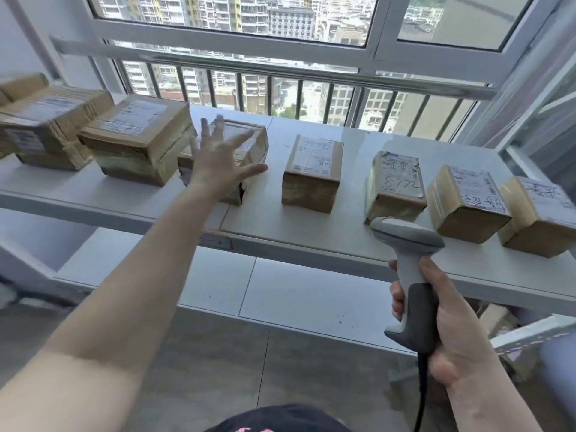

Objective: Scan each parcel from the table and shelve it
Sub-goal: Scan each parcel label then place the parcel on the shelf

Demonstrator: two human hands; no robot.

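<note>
Head view looks down on a white bench (311, 232) that runs left to right below a barred window (280, 95), with a row of taped cardboard parcels standing on it. At the far left sits a stack of parcels (40, 126), blurred, and just right of it a larger parcel (137, 138) with a shipping label on top. The left hand (221, 160) reaches forward with fingers spread wide and palm down, holding nothing, just above or against a torn brown parcel (249, 141); whether it touches cannot be told. Right of that, set apart from one another, stand a small square parcel (313, 173), a crumpled parcel with handwritten figures (396, 185), a labelled parcel (467, 204) turned at an angle, and a last parcel (539, 216) at the right edge, close beside it. Every box is closed and taped, so the contents are hidden. The right hand (448, 332) is wrapped firmly around the dark grip of a grey handheld scanner (408, 269), held upright nearer than the bench's edge, its head towards the crumpled parcel, its cable (420, 394) hanging down. Below the benchtop a lower white shelf (280, 291) shows, and beyond it the grey tiled floor (233, 363).
</note>
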